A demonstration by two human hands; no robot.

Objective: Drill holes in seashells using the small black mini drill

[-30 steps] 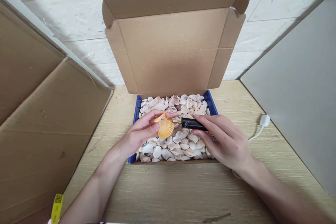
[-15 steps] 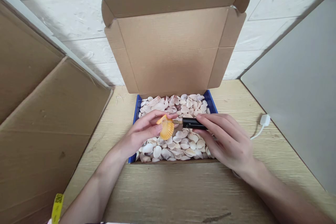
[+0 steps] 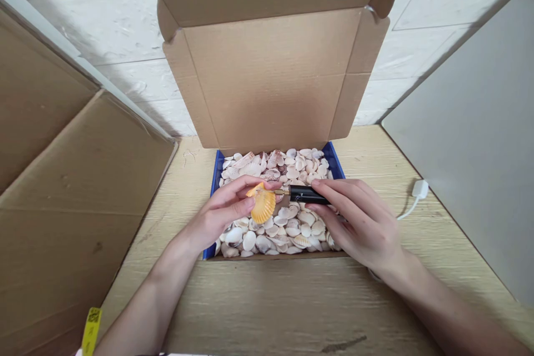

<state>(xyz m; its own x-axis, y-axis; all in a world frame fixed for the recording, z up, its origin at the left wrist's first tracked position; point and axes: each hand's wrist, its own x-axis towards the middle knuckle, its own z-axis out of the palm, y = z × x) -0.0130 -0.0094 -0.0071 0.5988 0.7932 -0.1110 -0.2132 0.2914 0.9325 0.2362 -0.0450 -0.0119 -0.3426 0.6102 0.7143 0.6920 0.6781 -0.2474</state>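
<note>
The left hand (image 3: pixel 217 214) pinches the shell (image 3: pixel 262 207) over the box (image 3: pixel 213 178), seemingly steadying it against the tool (image 3: pixel 306 194) that the right hand's (image 3: pixel 359 225) fingers grip.

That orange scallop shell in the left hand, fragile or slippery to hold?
The orange scallop shell looks thin and rigid, probably light yet chip-prone where the black tool meets it. Its ribbed surface likely resists slipping in the left hand.

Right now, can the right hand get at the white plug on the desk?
Likely yes: the white plug lies on open desk beside the right hand, nothing between them. But its fingers hold the black tool, so no free grasp.
</note>
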